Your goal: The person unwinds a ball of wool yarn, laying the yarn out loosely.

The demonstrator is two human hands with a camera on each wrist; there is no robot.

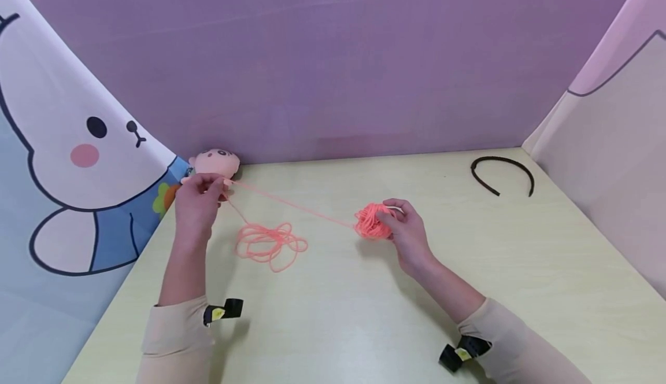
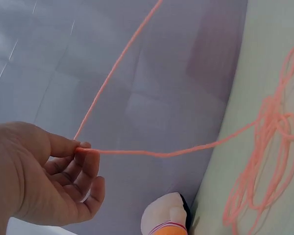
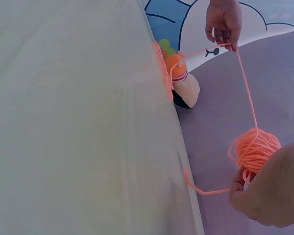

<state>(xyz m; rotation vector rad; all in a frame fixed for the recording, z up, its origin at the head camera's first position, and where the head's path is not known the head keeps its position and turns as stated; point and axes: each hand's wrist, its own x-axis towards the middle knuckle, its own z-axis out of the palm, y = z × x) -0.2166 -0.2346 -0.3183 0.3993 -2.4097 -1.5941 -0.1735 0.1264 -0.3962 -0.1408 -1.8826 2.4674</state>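
Note:
In the head view my right hand (image 1: 411, 236) grips a ball of coral-pink yarn (image 1: 372, 221) above the middle of the table. A strand of yarn (image 1: 291, 203) runs taut from the ball to my left hand (image 1: 198, 205). That hand pinches the strand between thumb and fingertips, as the left wrist view shows. From the pinch the yarn drops to a loose looped pile (image 1: 267, 245) lying on the table. A short tail of yarn (image 3: 208, 192) hangs from beneath the ball in the right wrist view.
Behind my left hand, a pink plush toy (image 1: 215, 163) sits at the table's back left corner. A dark, open-ended hoop (image 1: 502, 161) lies at the back right. A purple backdrop (image 1: 333, 72) rises behind the pale table (image 1: 333, 314), and a printed cloth (image 1: 78, 141) stands at the left.

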